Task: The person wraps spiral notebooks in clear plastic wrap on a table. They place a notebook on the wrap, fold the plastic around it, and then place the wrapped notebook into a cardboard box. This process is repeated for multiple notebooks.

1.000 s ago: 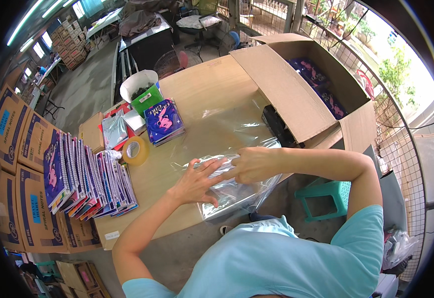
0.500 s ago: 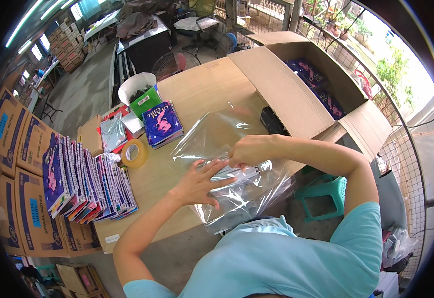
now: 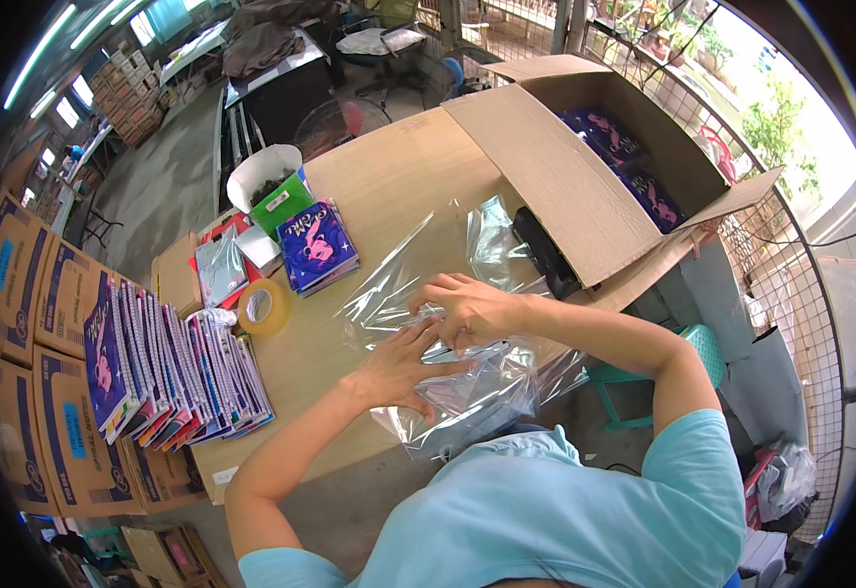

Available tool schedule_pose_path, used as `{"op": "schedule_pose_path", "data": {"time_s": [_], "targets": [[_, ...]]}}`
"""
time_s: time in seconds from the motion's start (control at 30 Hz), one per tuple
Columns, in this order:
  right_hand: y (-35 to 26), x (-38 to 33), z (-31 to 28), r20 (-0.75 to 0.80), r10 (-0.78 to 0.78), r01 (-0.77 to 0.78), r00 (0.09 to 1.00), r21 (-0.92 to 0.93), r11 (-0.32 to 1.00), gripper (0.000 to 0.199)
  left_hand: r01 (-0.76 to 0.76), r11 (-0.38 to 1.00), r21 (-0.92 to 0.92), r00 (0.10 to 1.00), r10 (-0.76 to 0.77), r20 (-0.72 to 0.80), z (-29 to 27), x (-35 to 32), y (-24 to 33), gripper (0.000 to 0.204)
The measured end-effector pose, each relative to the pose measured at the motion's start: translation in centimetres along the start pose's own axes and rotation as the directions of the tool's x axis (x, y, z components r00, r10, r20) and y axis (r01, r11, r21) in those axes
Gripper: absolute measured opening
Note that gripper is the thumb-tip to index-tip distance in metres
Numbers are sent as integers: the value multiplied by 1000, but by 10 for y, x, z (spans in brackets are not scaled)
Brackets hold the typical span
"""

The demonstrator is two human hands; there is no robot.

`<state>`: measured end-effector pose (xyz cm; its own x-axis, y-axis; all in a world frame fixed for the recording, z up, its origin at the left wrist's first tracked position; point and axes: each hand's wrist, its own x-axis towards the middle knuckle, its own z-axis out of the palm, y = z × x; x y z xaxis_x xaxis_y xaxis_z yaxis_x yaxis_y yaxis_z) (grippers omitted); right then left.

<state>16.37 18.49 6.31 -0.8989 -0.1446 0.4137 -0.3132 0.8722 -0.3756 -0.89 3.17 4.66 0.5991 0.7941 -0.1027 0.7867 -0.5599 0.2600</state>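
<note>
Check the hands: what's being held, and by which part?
Both hands are on a pile of clear plastic bags. The right hand pinches one bag at its upper edge; the left hand lies flat on the pile, pressing rather than gripping.

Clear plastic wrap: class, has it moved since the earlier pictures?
Yes. The clear plastic wrap now billows up farther across the table, toward the cardboard box.

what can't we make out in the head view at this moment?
- Left hand and right hand: both lie on the clear plastic bags; the glare hides whether either has a grip on a sheet.
- Bag count: the sheets overlap, too sheer to tell.
- Cardboard box: its flap and walls hide most of the contents.
- White tub: its dark contents are too small to tell.
</note>
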Motion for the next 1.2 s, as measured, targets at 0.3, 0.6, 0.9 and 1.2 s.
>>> {"op": "schedule_pose_path", "data": {"time_s": [0.3, 0.6, 0.9, 1.2], "targets": [[-1, -16, 33, -51, 675, -628, 736, 324, 708, 125, 68, 994, 90, 905, -23, -425, 26, -8, -8, 89], [37, -22, 62, -63, 710, -689, 701, 196, 697, 95, 147, 988, 51, 833, -96, -544, 52, -8, -7, 83], [26, -82, 38, -355, 917, -725, 180, 582, 368, 49, 154, 987, -43, 940, -160, -302, 40, -14, -11, 83], [209, -294, 88, -822, 538, -733, 186, 249, 633, 46, 166, 986, -36, 942, -169, -289, 33, -10, -5, 83]]}}
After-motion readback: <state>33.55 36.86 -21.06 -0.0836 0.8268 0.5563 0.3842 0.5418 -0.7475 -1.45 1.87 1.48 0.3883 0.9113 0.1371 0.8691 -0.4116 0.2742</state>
